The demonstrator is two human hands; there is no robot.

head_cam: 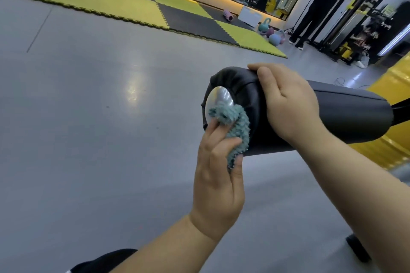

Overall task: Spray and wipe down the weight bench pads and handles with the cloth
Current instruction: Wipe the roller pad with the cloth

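A black padded roller (346, 113) of the weight bench runs from centre to right, with a shiny silver end cap (218, 101) facing me. My left hand (218, 175) pinches a teal fluffy cloth (235, 126) and presses it against the lower part of the end cap. My right hand (288, 102) wraps over the top of the roller just behind its end, fingers curled round the pad. No spray bottle is in view.
Grey gym floor (88, 117) spreads left and below. Yellow and black foam mats (137, 4) lie at the back, with kettlebells (274, 36) and a pink foam roller (228, 15) beyond. A person in black (321, 4) stands by racks at top right. A yellow machine frame (390, 86) sits behind the roller.
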